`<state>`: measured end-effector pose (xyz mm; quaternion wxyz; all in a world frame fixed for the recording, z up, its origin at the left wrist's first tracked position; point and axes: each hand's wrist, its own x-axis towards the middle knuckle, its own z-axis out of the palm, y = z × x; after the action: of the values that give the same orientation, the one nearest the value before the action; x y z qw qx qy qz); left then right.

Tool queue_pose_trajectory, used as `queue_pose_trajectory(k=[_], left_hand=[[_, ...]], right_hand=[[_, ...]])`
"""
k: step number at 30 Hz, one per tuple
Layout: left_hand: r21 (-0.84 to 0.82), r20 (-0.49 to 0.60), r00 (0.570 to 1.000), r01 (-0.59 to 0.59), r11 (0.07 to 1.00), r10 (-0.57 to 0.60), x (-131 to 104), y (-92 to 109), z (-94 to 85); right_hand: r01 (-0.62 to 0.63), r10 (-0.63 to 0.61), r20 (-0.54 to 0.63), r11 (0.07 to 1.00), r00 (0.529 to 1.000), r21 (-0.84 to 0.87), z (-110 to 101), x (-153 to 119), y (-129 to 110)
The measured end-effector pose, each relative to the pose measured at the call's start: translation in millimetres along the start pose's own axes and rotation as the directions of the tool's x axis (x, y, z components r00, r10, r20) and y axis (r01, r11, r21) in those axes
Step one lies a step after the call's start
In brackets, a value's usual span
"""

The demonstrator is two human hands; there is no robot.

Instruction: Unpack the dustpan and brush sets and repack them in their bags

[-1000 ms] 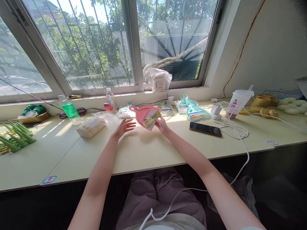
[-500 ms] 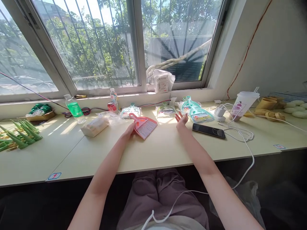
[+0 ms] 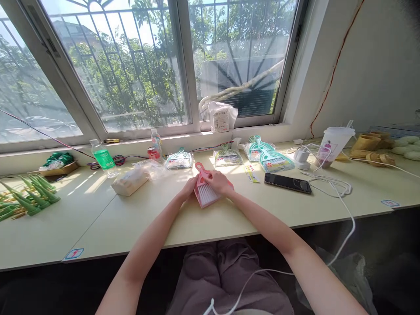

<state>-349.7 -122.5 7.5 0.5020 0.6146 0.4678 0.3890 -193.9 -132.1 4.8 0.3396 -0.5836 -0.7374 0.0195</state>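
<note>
A pink-red dustpan (image 3: 204, 201) with a small white-bristled brush (image 3: 206, 190) lying over it is held above the middle of the table. My left hand (image 3: 189, 187) grips the dustpan's left side. My right hand (image 3: 219, 183) is closed on the brush near its handle, its fingers covering part of it. Behind them lie wrapped brush-and-dustpan sets: a light one (image 3: 180, 160), an olive one (image 3: 227, 157) and teal ones (image 3: 274, 161). A yellow printed label (image 3: 252, 173) lies flat to the right of my hands.
At left are green pointed pieces (image 3: 36, 197), a green-labelled bottle (image 3: 103, 158) and a tissue pack (image 3: 130, 181). A red can (image 3: 152, 153) stands at the back. At right are a phone (image 3: 288, 183), white cables (image 3: 331, 186) and a lidded cup (image 3: 334, 146).
My right hand has moved left from beside the teal sets and closed on the brush. The dustpan and brush have turned, handle upward. The yellow label now shows on the table.
</note>
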Motion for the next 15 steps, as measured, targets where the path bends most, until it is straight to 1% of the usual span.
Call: queue_pose_trajectory(k=[2,4,7,9,12,14,15], left_hand=[[0.034,0.026,1.0,-0.015,0.999,0.014,-0.4,4.1,-2.7],[0.07,0.022,0.999,-0.032,0.997,0.031,0.2,8.8,-5.9],[0.08,0.002,0.994,-0.11,0.991,0.11,1.8,15.5,-7.1],[0.065,-0.005,0.985,-0.17,0.983,0.171,2.6,17.9,-3.9],[0.073,0.029,0.979,-0.206,0.976,0.204,4.4,15.7,2.7],[0.145,0.028,0.978,-0.207,0.968,0.205,6.8,10.5,0.6],[0.192,0.006,0.98,-0.199,0.961,0.201,8.6,7.5,-4.5]], right_hand=[[-0.066,0.064,0.022,0.995,0.998,0.073,-6.4,2.9,5.4],[-0.078,0.072,0.04,0.983,0.997,0.168,-12.0,7.4,10.9],[-0.075,0.065,0.046,0.957,0.997,0.279,-15.0,12.1,15.2],[-0.119,0.107,0.054,0.941,0.993,0.316,-14.2,12.7,14.8],[-0.195,0.195,0.028,0.936,0.98,0.292,-14.9,12.3,13.2],[-0.178,0.189,-0.029,0.959,0.982,0.222,-22.1,13.3,16.1],[-0.148,0.16,-0.053,0.972,0.986,0.185,-29.0,14.6,20.0]])
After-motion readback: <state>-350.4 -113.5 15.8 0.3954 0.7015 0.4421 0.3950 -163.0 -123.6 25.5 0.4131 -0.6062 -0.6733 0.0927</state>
